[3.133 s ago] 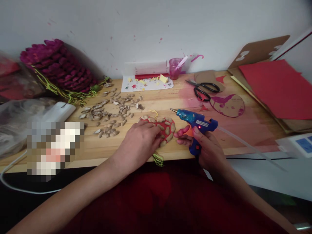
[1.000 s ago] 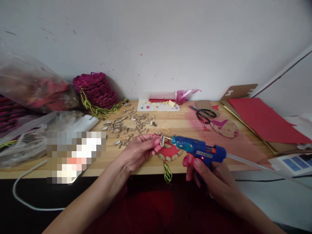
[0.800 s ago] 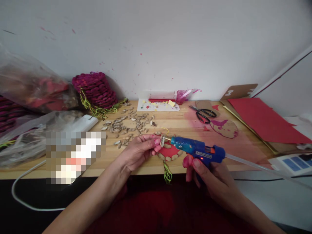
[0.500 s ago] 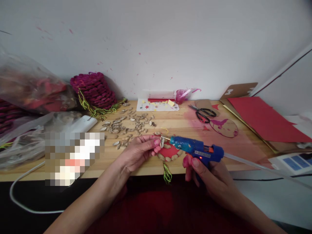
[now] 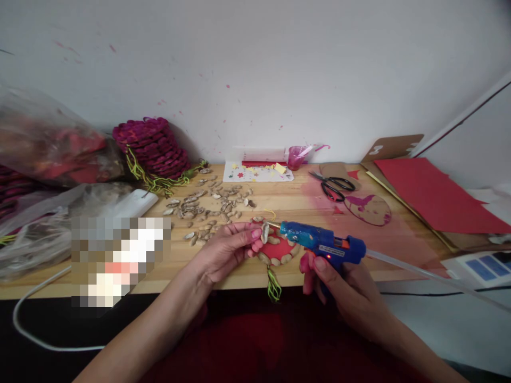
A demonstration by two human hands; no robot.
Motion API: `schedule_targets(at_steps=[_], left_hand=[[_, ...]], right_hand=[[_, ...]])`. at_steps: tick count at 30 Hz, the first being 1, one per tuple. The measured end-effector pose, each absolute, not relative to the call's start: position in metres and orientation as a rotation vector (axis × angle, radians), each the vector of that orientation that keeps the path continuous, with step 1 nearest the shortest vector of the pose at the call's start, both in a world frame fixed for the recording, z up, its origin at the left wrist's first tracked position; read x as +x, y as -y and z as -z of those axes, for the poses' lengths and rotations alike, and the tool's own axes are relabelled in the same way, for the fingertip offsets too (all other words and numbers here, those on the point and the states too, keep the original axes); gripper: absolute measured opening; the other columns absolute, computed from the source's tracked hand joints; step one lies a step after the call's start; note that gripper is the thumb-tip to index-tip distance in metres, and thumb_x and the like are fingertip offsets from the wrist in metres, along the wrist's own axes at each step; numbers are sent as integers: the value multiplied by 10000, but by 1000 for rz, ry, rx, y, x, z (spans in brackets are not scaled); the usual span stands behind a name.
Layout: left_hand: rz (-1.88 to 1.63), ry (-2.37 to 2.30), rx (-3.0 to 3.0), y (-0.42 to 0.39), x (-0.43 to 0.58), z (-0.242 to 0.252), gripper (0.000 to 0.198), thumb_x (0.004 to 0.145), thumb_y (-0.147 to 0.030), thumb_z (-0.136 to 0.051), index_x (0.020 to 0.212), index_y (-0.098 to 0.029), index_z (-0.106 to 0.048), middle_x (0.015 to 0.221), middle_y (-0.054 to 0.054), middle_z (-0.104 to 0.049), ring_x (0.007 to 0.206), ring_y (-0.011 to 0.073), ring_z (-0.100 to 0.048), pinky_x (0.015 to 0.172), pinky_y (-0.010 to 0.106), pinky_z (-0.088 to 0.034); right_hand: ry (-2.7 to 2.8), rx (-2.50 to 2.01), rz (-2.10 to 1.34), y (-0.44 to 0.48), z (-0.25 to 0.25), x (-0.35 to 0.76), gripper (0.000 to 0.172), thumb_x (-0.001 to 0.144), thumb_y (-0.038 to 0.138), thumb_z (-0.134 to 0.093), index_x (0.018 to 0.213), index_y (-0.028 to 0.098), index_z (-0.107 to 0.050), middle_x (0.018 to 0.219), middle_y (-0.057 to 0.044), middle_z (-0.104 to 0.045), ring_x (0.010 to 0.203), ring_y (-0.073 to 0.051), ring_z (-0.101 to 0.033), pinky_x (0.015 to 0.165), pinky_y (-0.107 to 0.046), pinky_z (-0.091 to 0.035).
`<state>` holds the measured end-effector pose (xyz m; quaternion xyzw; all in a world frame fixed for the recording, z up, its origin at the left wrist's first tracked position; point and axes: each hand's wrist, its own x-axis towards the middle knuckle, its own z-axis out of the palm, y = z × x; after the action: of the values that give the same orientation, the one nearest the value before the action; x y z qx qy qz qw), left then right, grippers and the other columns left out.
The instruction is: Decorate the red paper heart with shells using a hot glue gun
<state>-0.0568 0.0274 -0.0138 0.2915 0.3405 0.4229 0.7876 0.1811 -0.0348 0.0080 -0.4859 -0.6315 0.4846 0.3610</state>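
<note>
Between thumb and fingers, my left hand (image 5: 231, 247) pinches a peanut shell half (image 5: 265, 234), its hollow side toward the nozzle. My right hand (image 5: 335, 279) is wrapped round the handle of a blue glue gun (image 5: 311, 238), whose red light glows. The nozzle tip is at the upper edge of the shell; whether they touch I cannot tell. Below them on the table lies a red disc (image 5: 277, 249) with peanut shells around its rim and a green-yellow tassel (image 5: 273, 286) hanging at the front. The hand and gun partly cover the disc.
Many loose peanut shells (image 5: 191, 205) lie at centre left. Black-handled scissors (image 5: 337, 186), a cardboard oval (image 5: 367, 209) and red sheets (image 5: 431, 194) are on the right. A pink cup (image 5: 296, 158) and star-dotted paper (image 5: 257, 173) stand behind. Plastic bags (image 5: 51, 143) and a purple woven bundle (image 5: 151, 146) occupy the left.
The peanut shell has turned slightly, showing more of its hollow. The glue gun's nozzle has shifted a little relative to it. Both hands otherwise keep their places.
</note>
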Motion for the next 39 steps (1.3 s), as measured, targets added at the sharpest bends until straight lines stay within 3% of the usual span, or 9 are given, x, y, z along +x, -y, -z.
schedule_targets(at_steps=[7,33,39], left_hand=[[-919,-717,610,-28,-57,15,205,719,-236,-871,772,-87,-741,621,46,-670,547,72,-579,525,138,-468],[-972,-688,595,-30,-53,14,234,704,-250,-887,782,-89,-736,644,36,-663,575,75,-590,534,145,-476],[-1008,-698,528,-31,-50,12,226,686,-222,-894,777,-110,-719,623,8,-639,554,69,-565,531,154,-488]], right_hand=[[1573,-1216,-1284,34,-5,181,334,1005,483,-466,862,215,-605,681,-18,-656,518,-125,-526,454,-255,-400],[1614,-1297,-1231,34,-2,190,428,1013,493,-450,762,203,-641,677,-20,-652,519,-112,-536,479,-264,-394],[1717,-1242,-1230,42,-1,196,332,1020,447,-457,945,227,-694,789,-30,-687,578,-118,-551,521,-266,-439]])
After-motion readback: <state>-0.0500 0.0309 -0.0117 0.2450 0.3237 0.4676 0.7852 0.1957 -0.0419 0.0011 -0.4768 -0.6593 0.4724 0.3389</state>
